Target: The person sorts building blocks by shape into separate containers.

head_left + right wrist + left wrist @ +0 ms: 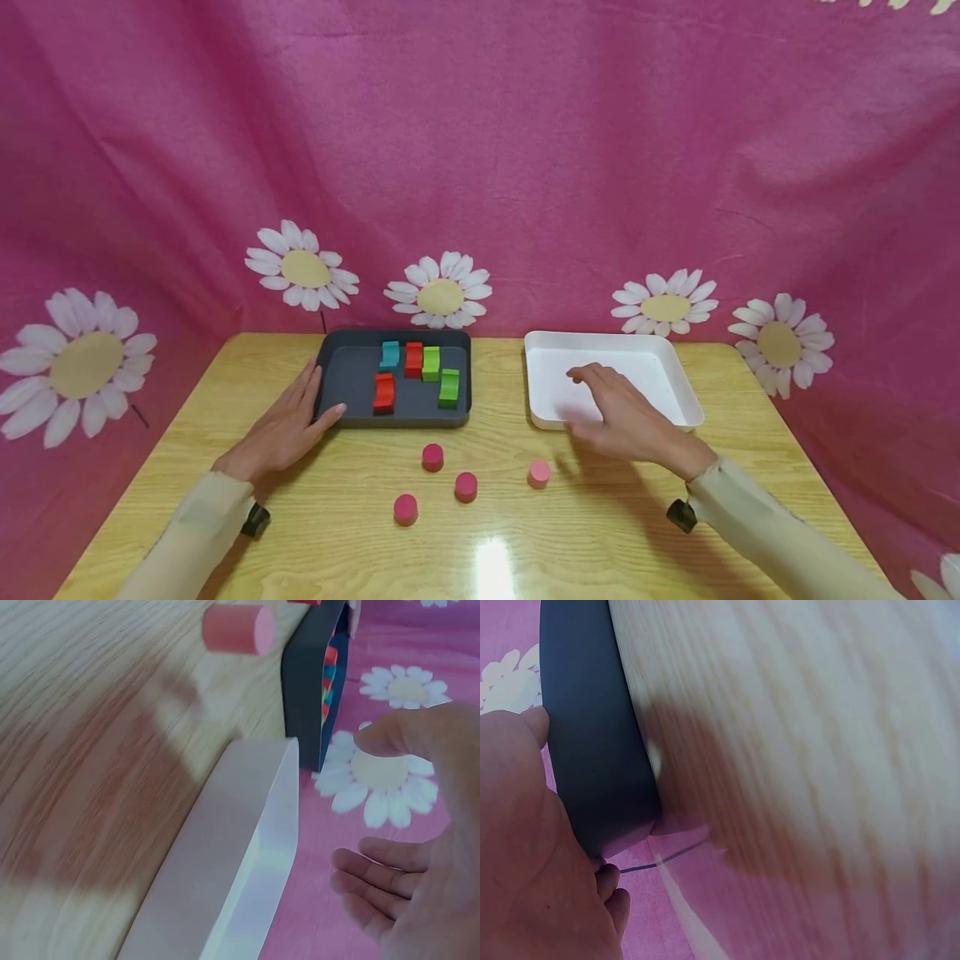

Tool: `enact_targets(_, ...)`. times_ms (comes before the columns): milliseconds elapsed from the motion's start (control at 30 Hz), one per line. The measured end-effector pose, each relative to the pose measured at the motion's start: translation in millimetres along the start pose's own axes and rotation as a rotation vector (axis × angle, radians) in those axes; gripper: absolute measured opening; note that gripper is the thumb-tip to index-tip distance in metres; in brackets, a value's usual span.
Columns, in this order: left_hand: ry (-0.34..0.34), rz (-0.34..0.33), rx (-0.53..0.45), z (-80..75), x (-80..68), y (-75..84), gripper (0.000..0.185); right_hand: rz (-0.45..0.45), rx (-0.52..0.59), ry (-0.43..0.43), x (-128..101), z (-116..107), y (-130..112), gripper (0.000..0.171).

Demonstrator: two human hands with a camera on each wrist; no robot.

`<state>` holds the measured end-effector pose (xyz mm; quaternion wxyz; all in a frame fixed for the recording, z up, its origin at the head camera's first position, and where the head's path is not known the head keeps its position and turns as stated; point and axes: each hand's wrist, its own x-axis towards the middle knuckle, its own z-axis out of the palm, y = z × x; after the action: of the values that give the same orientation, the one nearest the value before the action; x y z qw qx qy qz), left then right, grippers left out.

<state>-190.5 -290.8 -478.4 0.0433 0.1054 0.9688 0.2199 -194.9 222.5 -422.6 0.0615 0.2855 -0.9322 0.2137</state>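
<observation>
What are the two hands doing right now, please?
Left hand: open, resting against the dark tray.
Right hand: open, over the white tray, holding nothing.

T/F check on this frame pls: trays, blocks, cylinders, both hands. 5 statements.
1. The dark tray holds five blocks. True: one teal, two red, two green.
2. The white tray holds a pink cylinder. False: no piece shows inside it; the lighter pink cylinder stands on the table in front of it.
3. Four cylinders stand on the table in front of the trays. True.
4. The left hand holds a red block. False: it lies open against the dark tray's left edge and holds nothing.
5. The right hand pinches a cylinder. False: it is open, over the white tray's near edge, and holds nothing.
</observation>
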Motion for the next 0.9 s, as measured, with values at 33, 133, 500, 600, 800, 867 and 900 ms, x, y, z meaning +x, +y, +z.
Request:
enact_targets(33, -0.001, -0.001, 0.0, -0.1, -0.3, -0.1, 0.099, 0.004, -0.001, 0.006, -2.4, -1.7, 2.5, 0.059)
enact_targets(133, 0.0, 0.0, 0.0, 0.0, -0.6, -0.6, 0.099, 0.01, -0.013, 0.03, -9.3, -6.3, 10.3, 0.059)
enact_targets(500, 0.005, 0.008, 0.008, 0.5, -0.4, -0.9, 0.098, 0.015, -0.12, 0.095, -39.8, -15.8, 47.5, 0.072)
enact_targets(600, 0.007, 0.013, 0.006, 0.5, -0.6, -1.1, 0.097, 0.033, -0.143, 0.092, -48.3, -19.0, 56.9, 0.076)
enact_targets(800, 0.008, 0.013, 0.002, 0.5, -0.6, -0.8, 0.098, 0.102, -0.156, 0.076, -65.4, -25.9, 69.7, 0.088)
enact_targets(867, 0.008, 0.013, 0.0, 0.6, -0.6, -0.6, 0.098, 0.141, -0.15, 0.054, -71.0, -28.1, 73.9, 0.094)
enact_targets(900, 0.008, 0.013, -0.002, 0.5, -0.7, -0.5, 0.098, 0.157, -0.148, 0.045, -73.1, -28.7, 76.7, 0.097)
